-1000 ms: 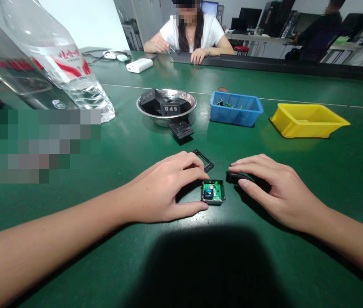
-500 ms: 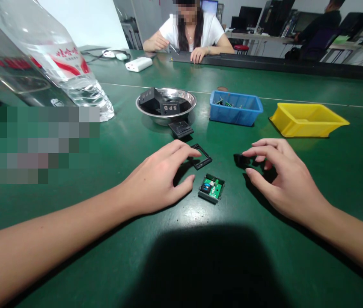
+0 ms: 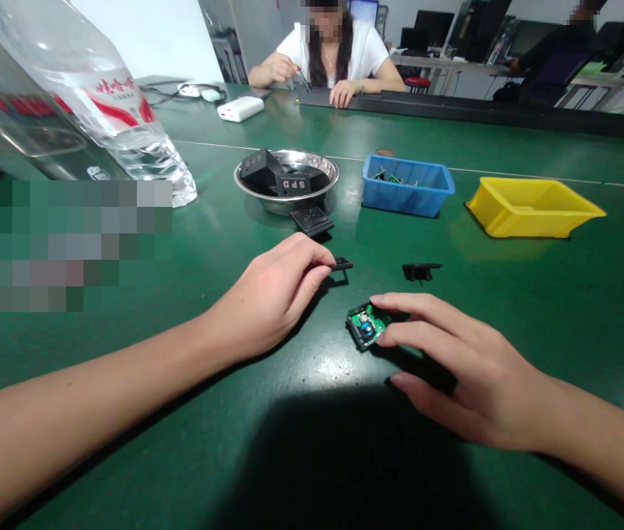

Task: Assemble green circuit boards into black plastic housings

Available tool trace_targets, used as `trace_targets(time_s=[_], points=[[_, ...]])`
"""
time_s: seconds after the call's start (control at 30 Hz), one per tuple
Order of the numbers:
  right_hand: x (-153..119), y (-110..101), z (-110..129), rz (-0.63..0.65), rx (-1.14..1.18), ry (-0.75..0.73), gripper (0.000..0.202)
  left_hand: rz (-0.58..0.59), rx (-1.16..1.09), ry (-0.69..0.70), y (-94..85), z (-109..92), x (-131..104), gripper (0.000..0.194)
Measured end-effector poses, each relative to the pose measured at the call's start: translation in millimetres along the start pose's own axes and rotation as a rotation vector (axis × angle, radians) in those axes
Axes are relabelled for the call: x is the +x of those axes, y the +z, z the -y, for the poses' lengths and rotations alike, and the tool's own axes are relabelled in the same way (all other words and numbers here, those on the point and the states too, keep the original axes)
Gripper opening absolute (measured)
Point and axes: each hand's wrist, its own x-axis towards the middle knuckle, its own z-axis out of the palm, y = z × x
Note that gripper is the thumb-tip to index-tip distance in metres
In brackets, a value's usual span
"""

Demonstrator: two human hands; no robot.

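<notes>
My left hand (image 3: 284, 294) is closed, pinching a thin black rectangular frame (image 3: 343, 264) between thumb and fingertips; one side of the frame is raised off the table. To its right sits a small black open housing (image 3: 359, 340) with a green circuit board (image 3: 368, 327) and a blue round part inside. My right hand (image 3: 455, 361) has its fingers spread, index and middle fingertips touching the housing's right side, thumb apart from it. Beyond that hand a small black plastic piece (image 3: 419, 271) lies loose. Another black flat part (image 3: 312, 221) rests against the metal bowl (image 3: 246, 193).
Black boxes marked SPD (image 3: 293, 184) fill the bowl. Behind stand a blue bin (image 3: 405, 197) with small circuit boards and a yellow bin (image 3: 533, 221). A water bottle (image 3: 118, 110) is at left, a white power bank (image 3: 240, 109) farther back. A person (image 3: 339, 66) works opposite.
My right hand has let go of the black plastic piece and moved left and nearer to the housing, which is now turned. My left hand has gripped the frame and raised one side.
</notes>
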Motion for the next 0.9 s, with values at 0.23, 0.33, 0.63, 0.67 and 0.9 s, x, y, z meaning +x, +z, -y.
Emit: trace_targets(time_s=[0.23,0.33,0.63,0.67,0.9], points=[[0.8,-4.5,-10.4,-0.074,0.049,0.069,0.015,-0.09,-0.185,-0.174,-1.5,-1.3,0.0,0.028],[1.4,-4.6,-11.0,-0.094,0.113,0.088,0.019,-0.107,-0.478,-0.311,1.4,-5.0,0.1,0.03],[-1.4,2.4,-12.4,-0.32,0.077,0.167,0.041,0.03,-1.105,-0.503,10.8,-23.9,-3.9,0.029],[-1.5,2.0,-10.8,-0.323,0.071,0.151,0.04,0.068,-1.111,-0.504,10.5,-26.4,-4.6,0.028],[1.8,-5.6,2.6,-0.293,0.057,0.088,0.031,0.104,-1.067,-0.422,8.0,-38.5,-9.3,0.021]])
